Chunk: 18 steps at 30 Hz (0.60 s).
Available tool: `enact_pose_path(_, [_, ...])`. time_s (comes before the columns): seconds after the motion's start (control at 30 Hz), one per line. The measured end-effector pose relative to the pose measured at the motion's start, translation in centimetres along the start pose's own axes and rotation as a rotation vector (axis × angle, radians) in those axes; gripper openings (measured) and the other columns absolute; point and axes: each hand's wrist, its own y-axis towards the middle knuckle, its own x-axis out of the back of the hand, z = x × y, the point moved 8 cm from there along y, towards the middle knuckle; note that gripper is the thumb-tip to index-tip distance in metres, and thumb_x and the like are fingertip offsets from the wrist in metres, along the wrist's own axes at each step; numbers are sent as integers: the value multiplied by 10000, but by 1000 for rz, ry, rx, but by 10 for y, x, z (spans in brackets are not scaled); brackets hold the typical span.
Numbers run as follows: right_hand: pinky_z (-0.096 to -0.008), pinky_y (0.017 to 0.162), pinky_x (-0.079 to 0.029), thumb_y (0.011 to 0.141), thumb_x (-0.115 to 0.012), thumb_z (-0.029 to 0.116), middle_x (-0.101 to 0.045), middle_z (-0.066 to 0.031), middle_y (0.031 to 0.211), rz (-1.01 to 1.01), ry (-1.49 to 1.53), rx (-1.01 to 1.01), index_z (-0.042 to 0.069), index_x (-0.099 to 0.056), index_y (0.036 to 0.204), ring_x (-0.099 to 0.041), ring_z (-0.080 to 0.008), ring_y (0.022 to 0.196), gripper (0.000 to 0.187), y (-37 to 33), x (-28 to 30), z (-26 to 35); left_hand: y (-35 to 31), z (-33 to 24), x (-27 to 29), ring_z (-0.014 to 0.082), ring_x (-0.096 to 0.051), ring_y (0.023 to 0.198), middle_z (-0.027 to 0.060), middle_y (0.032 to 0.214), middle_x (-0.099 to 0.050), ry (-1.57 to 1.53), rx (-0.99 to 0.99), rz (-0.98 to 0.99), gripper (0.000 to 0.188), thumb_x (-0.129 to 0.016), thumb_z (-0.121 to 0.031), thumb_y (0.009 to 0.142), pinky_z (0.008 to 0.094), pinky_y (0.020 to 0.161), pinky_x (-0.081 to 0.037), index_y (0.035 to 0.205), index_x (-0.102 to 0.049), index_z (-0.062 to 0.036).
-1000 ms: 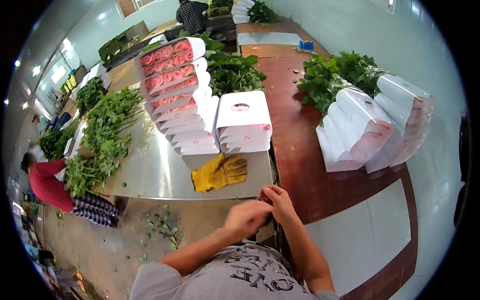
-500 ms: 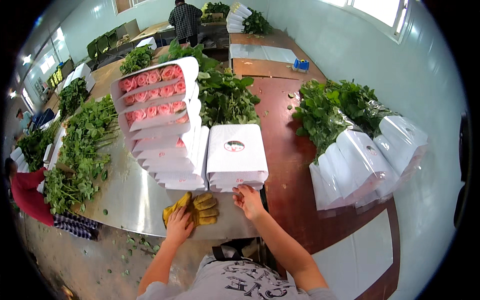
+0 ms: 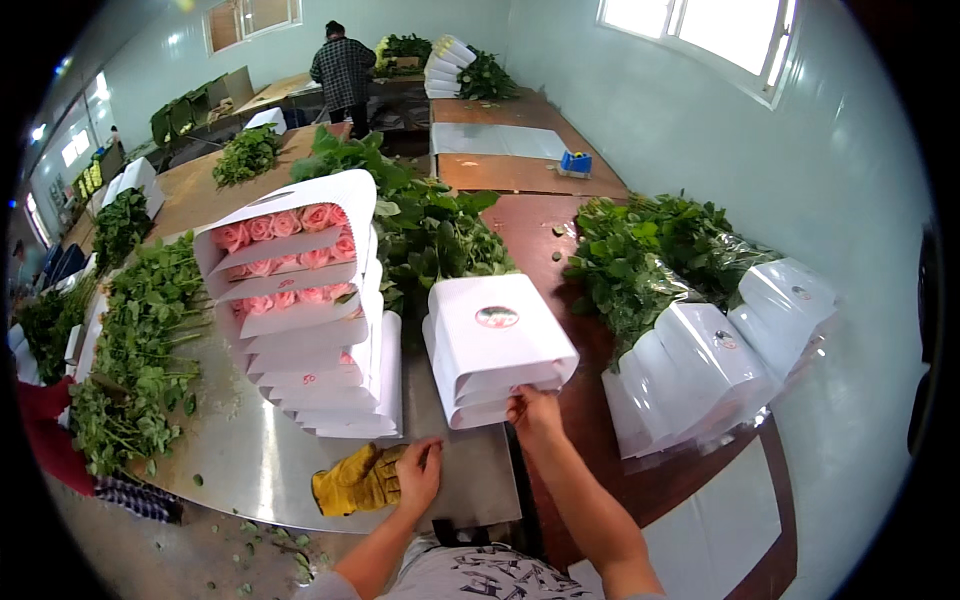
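A rose bundle in white layered cardboard [image 3: 500, 330], an oval emblem on top, lies tilted at the steel table's right edge. My right hand [image 3: 537, 412] pinches the front edge of its cardboard. My left hand [image 3: 418, 475], fingers loosely extended and holding nothing, hovers by a yellow work glove [image 3: 360, 480] on the steel table [image 3: 270, 440]. To the left, a taller white-wrapped bundle [image 3: 320, 345] stands with rows of pink roses [image 3: 290, 222] showing between its layers. Green rose foliage [image 3: 440, 235] spreads out behind both bundles.
On the brown table at right lie wrapped bundles in clear film [image 3: 690, 365]. Cut leafy stems [image 3: 150, 340] cover the left side. A blue tape dispenser [image 3: 575, 163] sits farther back. One person [image 3: 343, 75] stands at the far end; another's red sleeve [image 3: 45, 425] shows at left.
The right-hand bundle has turned and shifted right, away from the taller one, with my right hand gripping its edge. My left hand has come off the glove and moved right.
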Motion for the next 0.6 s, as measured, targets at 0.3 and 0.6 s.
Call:
enact_pose_path(0.3, [-256, 482, -396, 919, -557, 142, -585, 5, 771, 20, -124, 28, 113, -583, 910, -539, -124, 614, 41, -1, -1, 112, 170, 135, -189, 264, -594, 1042, 72, 1128, -630, -1207, 792, -121, 380, -515, -347, 936, 396, 920, -489, 1184, -560, -62])
enact_pose_path(0.6, [-265, 463, -395, 917, -559, 127, -586, -49, 797, -34, 6, -56, 58, -543, 957, -507, -130, 566, 82, -6, 10, 94, 265, 134, -248, 284, -537, 1156, 115, 1257, -559, -1483, 666, -32, 483, -504, -374, 940, 415, 990, -448, 1289, -481, -42])
